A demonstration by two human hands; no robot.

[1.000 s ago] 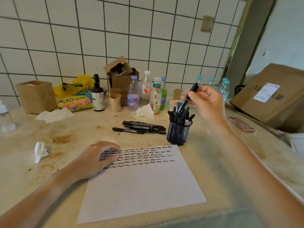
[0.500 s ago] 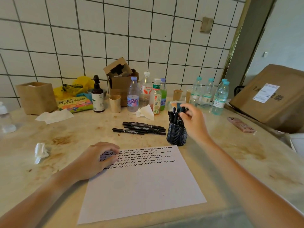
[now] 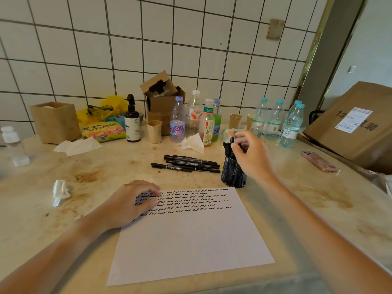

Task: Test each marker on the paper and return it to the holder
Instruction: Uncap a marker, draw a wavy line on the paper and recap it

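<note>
Right hand (image 3: 251, 158) fingers pinch a marker (image 3: 231, 143) in the crowded mesh holder (image 3: 233, 174); a snag could tip it onto the paper (image 3: 191, 240).

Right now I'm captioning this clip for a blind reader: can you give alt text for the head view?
A person's right hand reaches into a black mesh holder of markers, while the left hand rests on a paper lined with black squiggles. Loose markers lie beside the holder on a cluttered table.
</note>
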